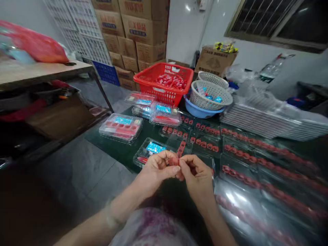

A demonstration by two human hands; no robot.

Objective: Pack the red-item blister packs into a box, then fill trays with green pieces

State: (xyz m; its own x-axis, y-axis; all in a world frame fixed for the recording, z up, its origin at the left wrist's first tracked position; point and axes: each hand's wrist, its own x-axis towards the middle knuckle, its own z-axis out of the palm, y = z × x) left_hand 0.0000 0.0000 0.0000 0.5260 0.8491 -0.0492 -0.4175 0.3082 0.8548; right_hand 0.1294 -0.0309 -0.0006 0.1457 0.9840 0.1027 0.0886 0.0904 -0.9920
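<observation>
Piece of reddish stuff (pixel 174 161) is up between both hands in the head view, left hand (pixel 157 168) and right hand (pixel 196 171) pinching it. Left hand kinda blocks a clear tray (pixel 140 152) with a blue packet (pixel 155 147); red basket (pixel 164 94) and blue basin (pixel 201 111) sit behind, cup-filled trays (pixel 239 162) off right.

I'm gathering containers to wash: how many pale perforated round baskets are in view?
2: the front basket, over the blue basin; the rear basket, just behind and partly covered by it. Any nested underneath would be hidden.

Reddish piece (pixel 174 161); white-patterned blue packet (pixel 155 147); red basket (pixel 146 87); dark green tabletop (pixel 120 149).
</observation>
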